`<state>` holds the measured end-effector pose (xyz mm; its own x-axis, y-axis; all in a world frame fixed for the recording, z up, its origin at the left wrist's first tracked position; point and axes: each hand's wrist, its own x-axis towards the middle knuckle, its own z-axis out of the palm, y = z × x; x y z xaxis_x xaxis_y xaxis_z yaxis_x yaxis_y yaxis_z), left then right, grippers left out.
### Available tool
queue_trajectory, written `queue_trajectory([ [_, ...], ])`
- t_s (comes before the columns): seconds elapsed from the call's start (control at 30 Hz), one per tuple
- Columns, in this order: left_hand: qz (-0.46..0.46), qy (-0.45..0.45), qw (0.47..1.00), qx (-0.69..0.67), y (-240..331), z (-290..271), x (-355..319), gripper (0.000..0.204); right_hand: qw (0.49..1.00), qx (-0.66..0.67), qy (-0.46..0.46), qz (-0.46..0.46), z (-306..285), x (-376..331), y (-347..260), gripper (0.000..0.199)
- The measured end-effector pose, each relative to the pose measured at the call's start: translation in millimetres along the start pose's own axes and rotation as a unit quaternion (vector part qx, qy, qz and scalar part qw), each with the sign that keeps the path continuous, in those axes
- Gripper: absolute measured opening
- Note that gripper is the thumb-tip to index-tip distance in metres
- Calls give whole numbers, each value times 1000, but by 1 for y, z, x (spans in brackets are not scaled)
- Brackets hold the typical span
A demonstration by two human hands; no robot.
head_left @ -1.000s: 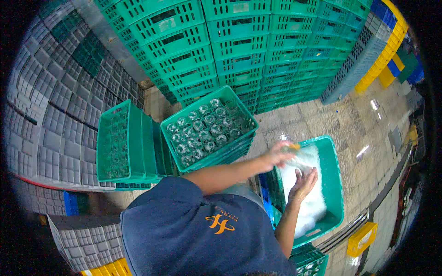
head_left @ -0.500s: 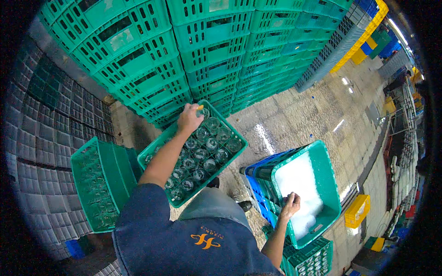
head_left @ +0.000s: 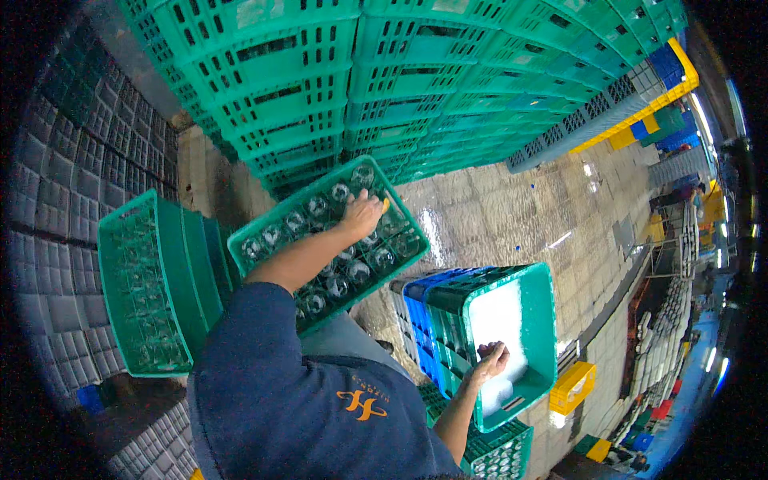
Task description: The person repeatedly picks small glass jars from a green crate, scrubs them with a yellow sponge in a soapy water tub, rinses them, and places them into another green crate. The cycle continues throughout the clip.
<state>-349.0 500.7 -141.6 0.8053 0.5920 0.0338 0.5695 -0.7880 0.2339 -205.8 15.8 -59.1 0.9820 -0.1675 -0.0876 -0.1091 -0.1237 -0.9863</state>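
Note:
A green crate (head_left: pixel 408 213) full of upright clear glasses (head_left: pixel 340 192) is tilted in front of me at the left. My left hand (head_left: pixel 362 214) is over its far right part, fingers closed around a small orange-yellow thing (head_left: pixel 386 206) whose kind I cannot tell. To the right, my right hand (head_left: pixel 490 365) hovers over a green tub-like crate (head_left: pixel 544 344) filled with a white, foam-like mass (head_left: pixel 494 316). Its fingers are curled in; what they hold, if anything, is hidden.
Tall stacks of green crates (head_left: pixel 280 72) stand ahead. At my left is another green crate (head_left: pixel 192 276) with clear glasses, beside grey stacked crates (head_left: pixel 56 264). A crate of glasses (head_left: pixel 500 464) sits at lower right, near a yellow crate (head_left: pixel 573 387). The tiled floor (head_left: pixel 480 208) looks wet.
My left hand has moved right across the glasses with the orange-yellow thing. My right hand stays over the white mass, its fingers still curled. The whole view has shifted and turned slightly.

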Motion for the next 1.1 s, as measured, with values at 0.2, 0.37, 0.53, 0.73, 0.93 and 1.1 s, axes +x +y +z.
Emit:
queue_trajectory([
  [0.2,40,1,999,2,-16,17,22,23,988,16,-144,-54,65,-14,-33,33],
  [0.37,3,-46,998,-34,-24,-6,25,10,965,-69,-242,-78,104,-33,-73,32],
  [0.53,-10,80,981,-177,-4,-97,1,30,883,-180,-344,-265,101,-36,-106,40],
  [0.73,137,-80,897,-412,182,-190,-57,37,801,-168,-372,-439,90,-38,-126,95],
  [0.93,180,-166,791,-560,385,-192,-89,25,926,110,-299,-201,-25,31,-105,104],
  [1.1,66,-326,705,-627,499,-88,-66,32,796,603,-26,38,-200,159,-81,42],
])
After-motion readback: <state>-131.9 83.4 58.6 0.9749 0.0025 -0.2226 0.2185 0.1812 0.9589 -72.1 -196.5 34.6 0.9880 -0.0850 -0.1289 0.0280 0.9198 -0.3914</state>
